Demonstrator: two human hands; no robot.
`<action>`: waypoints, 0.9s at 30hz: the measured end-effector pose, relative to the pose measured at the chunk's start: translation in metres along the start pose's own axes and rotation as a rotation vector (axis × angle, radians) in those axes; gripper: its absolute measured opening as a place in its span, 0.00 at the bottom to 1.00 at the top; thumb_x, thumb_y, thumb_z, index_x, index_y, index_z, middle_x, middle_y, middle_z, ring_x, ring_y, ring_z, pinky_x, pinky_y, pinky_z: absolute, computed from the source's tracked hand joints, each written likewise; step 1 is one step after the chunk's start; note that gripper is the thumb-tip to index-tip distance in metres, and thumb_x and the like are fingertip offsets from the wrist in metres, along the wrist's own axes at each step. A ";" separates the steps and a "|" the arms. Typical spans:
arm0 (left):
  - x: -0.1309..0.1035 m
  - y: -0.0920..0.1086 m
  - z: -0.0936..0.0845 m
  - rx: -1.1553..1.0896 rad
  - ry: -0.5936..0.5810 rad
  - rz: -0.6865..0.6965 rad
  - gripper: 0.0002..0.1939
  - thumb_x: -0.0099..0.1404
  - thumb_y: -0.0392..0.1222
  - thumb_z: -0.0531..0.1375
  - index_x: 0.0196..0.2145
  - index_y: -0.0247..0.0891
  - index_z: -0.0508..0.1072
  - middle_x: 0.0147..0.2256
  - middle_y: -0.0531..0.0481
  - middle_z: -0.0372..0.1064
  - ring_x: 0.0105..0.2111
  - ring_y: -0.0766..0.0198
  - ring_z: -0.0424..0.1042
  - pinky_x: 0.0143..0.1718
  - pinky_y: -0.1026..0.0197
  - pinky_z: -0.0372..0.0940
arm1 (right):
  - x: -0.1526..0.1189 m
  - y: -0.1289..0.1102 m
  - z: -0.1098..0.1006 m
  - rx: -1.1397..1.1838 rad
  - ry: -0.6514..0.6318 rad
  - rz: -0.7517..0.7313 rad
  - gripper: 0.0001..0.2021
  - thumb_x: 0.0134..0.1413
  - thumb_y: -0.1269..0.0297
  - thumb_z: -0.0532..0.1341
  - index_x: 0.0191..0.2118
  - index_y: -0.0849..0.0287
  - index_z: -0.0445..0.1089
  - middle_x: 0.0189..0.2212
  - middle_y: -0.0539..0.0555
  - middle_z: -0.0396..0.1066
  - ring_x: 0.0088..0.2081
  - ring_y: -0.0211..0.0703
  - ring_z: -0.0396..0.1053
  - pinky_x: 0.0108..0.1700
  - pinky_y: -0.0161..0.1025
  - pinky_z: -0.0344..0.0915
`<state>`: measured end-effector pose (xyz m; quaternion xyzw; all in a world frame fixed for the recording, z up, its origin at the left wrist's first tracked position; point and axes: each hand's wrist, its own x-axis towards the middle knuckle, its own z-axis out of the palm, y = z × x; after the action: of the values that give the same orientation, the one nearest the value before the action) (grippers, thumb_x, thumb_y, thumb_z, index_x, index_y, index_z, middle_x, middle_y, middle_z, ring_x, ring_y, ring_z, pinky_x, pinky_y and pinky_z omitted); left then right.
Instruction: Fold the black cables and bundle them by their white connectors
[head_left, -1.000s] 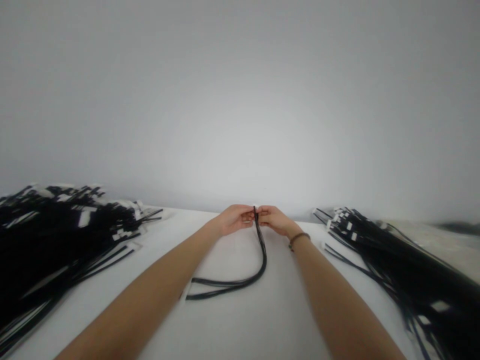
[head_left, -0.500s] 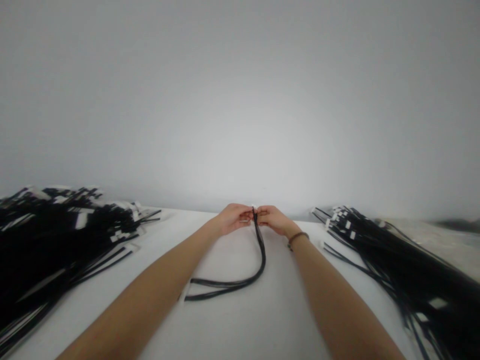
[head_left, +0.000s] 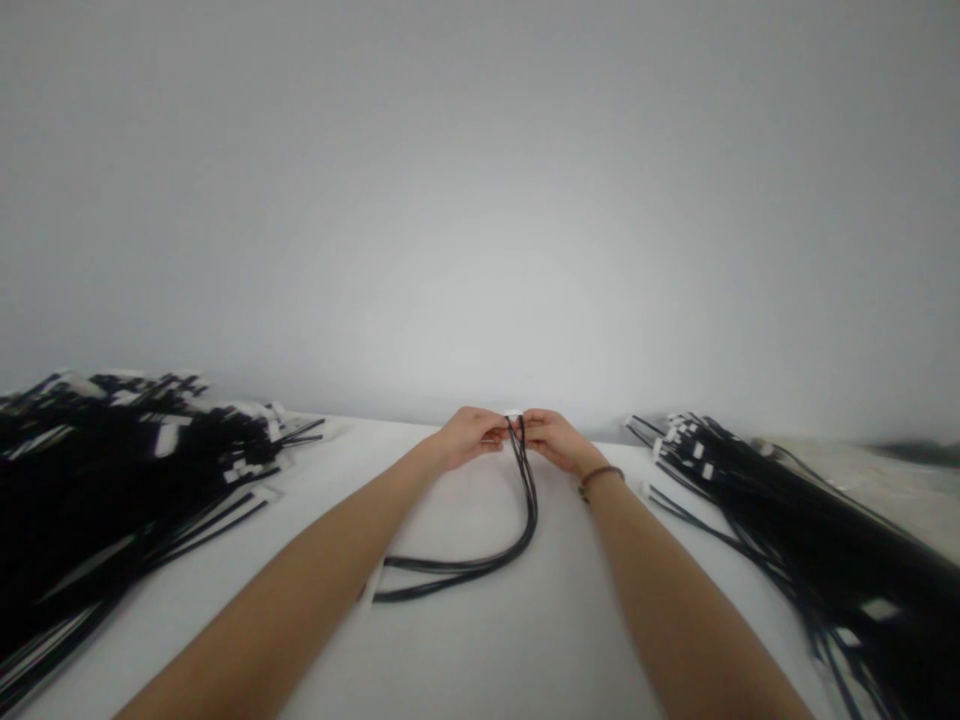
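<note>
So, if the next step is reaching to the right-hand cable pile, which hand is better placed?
Probably the right hand: it is nearer that cable pile, while the left hand is on the other side of the held cable.

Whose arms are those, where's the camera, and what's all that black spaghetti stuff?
There's no robot here, just a person using two bare hands. The camera sits on the person's head, looking forward and down, so you see almost what they see. The left hand and the right hand meet at one end of a bundle of black wires, near a small white end piece. The rest curves down onto the white table. More black wires with white bits lie in a left pile and a right pile. A bracelet circles the right wrist.
</note>
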<state>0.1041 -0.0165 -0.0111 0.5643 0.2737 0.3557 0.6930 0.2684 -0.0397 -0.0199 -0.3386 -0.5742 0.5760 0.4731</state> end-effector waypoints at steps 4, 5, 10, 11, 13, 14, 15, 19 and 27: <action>-0.002 0.001 -0.001 -0.003 -0.018 0.007 0.08 0.46 0.39 0.61 0.23 0.29 0.72 0.23 0.47 0.65 0.23 0.71 0.62 0.28 0.65 0.58 | 0.000 -0.001 -0.001 0.011 -0.002 -0.006 0.07 0.32 0.75 0.61 0.25 0.64 0.67 0.25 0.50 0.66 0.28 0.34 0.62 0.33 0.33 0.57; -0.002 0.001 -0.001 0.001 -0.024 0.006 0.08 0.46 0.39 0.61 0.23 0.29 0.72 0.23 0.47 0.65 0.23 0.70 0.62 0.28 0.65 0.59 | 0.000 -0.001 -0.001 0.013 -0.006 -0.007 0.07 0.32 0.75 0.61 0.25 0.64 0.67 0.25 0.50 0.67 0.28 0.34 0.63 0.34 0.33 0.57; -0.004 0.001 -0.003 0.027 -0.054 0.020 0.05 0.46 0.37 0.61 0.20 0.30 0.71 0.22 0.47 0.64 0.24 0.69 0.63 0.28 0.64 0.59 | -0.001 -0.003 0.001 0.011 -0.003 0.007 0.08 0.30 0.75 0.62 0.25 0.64 0.66 0.25 0.51 0.67 0.29 0.35 0.64 0.35 0.34 0.57; -0.004 0.001 -0.003 0.032 -0.065 0.024 0.05 0.46 0.36 0.61 0.19 0.30 0.70 0.22 0.47 0.64 0.24 0.69 0.63 0.28 0.65 0.59 | -0.001 -0.003 0.001 0.007 0.001 0.009 0.08 0.30 0.74 0.62 0.25 0.64 0.66 0.25 0.51 0.67 0.29 0.35 0.64 0.35 0.34 0.58; -0.004 0.001 -0.003 0.045 -0.087 0.029 0.05 0.46 0.35 0.61 0.19 0.30 0.70 0.22 0.47 0.64 0.25 0.69 0.63 0.29 0.65 0.59 | -0.002 -0.003 0.001 0.000 0.006 0.010 0.08 0.30 0.74 0.62 0.25 0.63 0.66 0.25 0.51 0.67 0.29 0.35 0.64 0.35 0.34 0.58; -0.004 0.001 -0.003 0.052 -0.094 0.028 0.05 0.46 0.35 0.61 0.20 0.30 0.70 0.23 0.47 0.65 0.25 0.69 0.63 0.29 0.65 0.59 | -0.002 -0.003 0.001 -0.001 0.006 0.010 0.08 0.30 0.74 0.62 0.25 0.63 0.66 0.25 0.51 0.67 0.29 0.35 0.64 0.35 0.34 0.58; -0.005 0.001 -0.003 0.062 -0.099 0.028 0.05 0.46 0.35 0.61 0.20 0.29 0.70 0.23 0.47 0.65 0.25 0.69 0.63 0.29 0.65 0.59 | -0.002 -0.003 0.001 -0.001 0.004 0.010 0.08 0.30 0.74 0.62 0.25 0.63 0.66 0.24 0.51 0.67 0.29 0.36 0.64 0.35 0.34 0.58; -0.007 0.002 0.000 0.124 -0.071 0.037 0.05 0.47 0.35 0.60 0.20 0.29 0.69 0.22 0.48 0.64 0.24 0.70 0.63 0.28 0.65 0.58 | -0.001 -0.001 -0.001 0.006 -0.015 0.001 0.08 0.30 0.75 0.61 0.24 0.63 0.65 0.24 0.50 0.68 0.29 0.35 0.64 0.34 0.34 0.57; -0.001 -0.004 0.001 0.185 -0.006 0.071 0.06 0.47 0.37 0.59 0.22 0.30 0.68 0.23 0.49 0.64 0.23 0.71 0.63 0.26 0.66 0.58 | 0.001 0.000 -0.002 0.017 -0.020 -0.001 0.07 0.32 0.76 0.60 0.25 0.63 0.65 0.25 0.50 0.67 0.29 0.34 0.63 0.34 0.33 0.57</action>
<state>0.1049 -0.0185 -0.0148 0.6363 0.2830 0.3513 0.6259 0.2703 -0.0383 -0.0204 -0.3284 -0.5741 0.5839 0.4707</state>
